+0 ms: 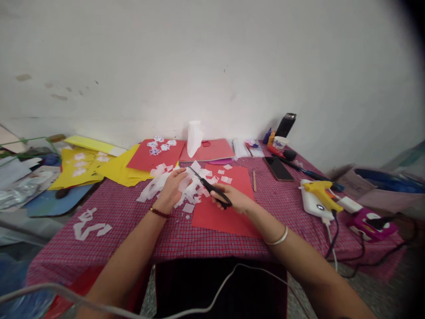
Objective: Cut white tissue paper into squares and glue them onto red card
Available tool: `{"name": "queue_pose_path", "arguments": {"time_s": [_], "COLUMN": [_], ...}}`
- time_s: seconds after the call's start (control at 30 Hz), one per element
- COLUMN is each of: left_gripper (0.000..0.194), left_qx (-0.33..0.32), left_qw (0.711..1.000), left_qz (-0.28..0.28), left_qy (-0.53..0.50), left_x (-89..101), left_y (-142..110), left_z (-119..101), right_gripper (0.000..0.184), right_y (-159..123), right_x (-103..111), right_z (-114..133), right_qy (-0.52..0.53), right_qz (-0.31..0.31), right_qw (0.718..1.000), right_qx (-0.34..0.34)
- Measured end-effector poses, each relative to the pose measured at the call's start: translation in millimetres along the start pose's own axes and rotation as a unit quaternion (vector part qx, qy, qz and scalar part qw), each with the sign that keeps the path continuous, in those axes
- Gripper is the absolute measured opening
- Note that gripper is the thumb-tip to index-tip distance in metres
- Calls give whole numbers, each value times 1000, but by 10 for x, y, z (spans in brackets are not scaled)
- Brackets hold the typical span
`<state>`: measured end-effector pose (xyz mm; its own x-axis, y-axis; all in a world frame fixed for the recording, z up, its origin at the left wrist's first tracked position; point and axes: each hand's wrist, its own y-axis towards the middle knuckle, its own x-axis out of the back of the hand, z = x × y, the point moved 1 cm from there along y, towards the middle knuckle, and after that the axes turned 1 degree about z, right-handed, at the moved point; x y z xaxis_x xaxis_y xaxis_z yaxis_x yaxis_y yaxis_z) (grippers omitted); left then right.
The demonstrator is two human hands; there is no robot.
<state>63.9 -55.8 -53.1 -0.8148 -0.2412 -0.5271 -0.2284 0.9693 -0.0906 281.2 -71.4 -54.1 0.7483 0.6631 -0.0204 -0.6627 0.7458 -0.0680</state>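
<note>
A: Hands? Quick.

B: Left hand (171,188) pinches a small white paper piece (183,183), lifted off the desk so the blades can get at its edge. Right hand (234,200) is closed through the handles of black-handled scissors (210,187), tips aimed at that piece.

A: Where on the desk?

B: Mid-desk, over the pile of white paper scraps (159,184), just left of the flat red paper sheet (224,199); offcuts likely drop there.

A: Clutter?

B: Yellow glue gun (321,192) parked near the right edge, black phone (278,168) toward the far edge, both well apart from the cutting.
</note>
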Motion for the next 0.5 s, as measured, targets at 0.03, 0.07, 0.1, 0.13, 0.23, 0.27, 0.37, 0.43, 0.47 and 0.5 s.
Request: {"name": "queue_pose_path", "arguments": {"time_s": [0.03,0.07,0.1,0.13,0.23,0.27,0.37,0.43,0.47,0.5], "left_gripper": [20,18,17,17,20,19,19,21,22,22], "left_qx": [19,40,60,76,89,85,55,30,18,9], "left_qw": [1000,999,998,997,996,996,998,999,999,999], "left_qz": [2,5,8,10,7,3,-17,-28,-30,-31], "left_qy": [-4,-6,-7,-4,6,6,-7,-24,-33,-43], "left_x": [25,54,85,114,179,189,195,188,183,177], "left_y": [2,4,8,13,38,50,87,104,108,111], "left_z": [-12,-23,-32,-38,-50,-54,-80,-110,-126,-140], "right_gripper": [50,50,50,51,52,53,56,56,55,53], "right_y": [7,15,23,31,46,49,49,47,45,43], "right_x": [10,22,35,49,86,96,124,141,146,148], "right_z": [-5,-13,-22,-32,-60,-65,-72,-74,-74,-75], "right_qy": [-2,-1,5,14,48,63,121,162,178,189], "right_qz": [-8,-16,-27,-38,-55,-49,-17,4,16,29], "right_qw": [1000,1000,1000,999,997,997,992,984,980,977], "right_qx": [2,1,-3,-9,-19,-19,-43,-76,-90,-97]}}
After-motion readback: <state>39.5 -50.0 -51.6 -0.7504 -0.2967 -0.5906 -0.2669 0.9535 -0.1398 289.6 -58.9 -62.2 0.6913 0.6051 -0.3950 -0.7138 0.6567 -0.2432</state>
